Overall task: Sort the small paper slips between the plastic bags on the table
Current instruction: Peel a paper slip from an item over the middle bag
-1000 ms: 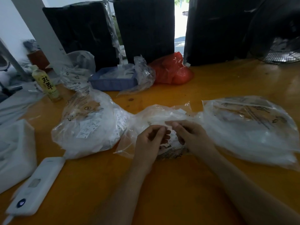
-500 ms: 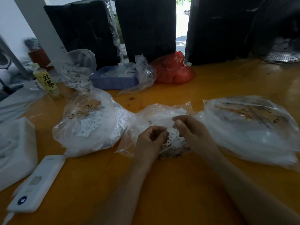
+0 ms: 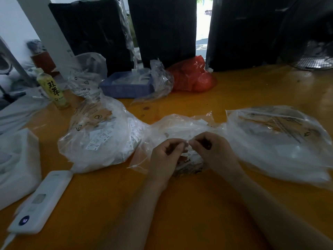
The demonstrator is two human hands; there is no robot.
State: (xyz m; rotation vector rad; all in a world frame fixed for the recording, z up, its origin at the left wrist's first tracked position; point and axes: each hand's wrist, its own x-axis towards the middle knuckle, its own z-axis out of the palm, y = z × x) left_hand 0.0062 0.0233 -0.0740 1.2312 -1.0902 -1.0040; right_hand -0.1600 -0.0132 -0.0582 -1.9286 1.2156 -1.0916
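Both hands meet over the middle clear plastic bag [image 3: 180,127] on the orange table [image 3: 180,213]; the left hand [image 3: 165,156] and the right hand [image 3: 212,150] have curled fingers and pinch one small white paper slip [image 3: 187,142] between them; a full bag of slips [image 3: 100,136] lies left; a flatter bag [image 3: 281,141] lies right.

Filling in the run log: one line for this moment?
left hand: pinches paper slip | right hand: pinches it too | over middle bag
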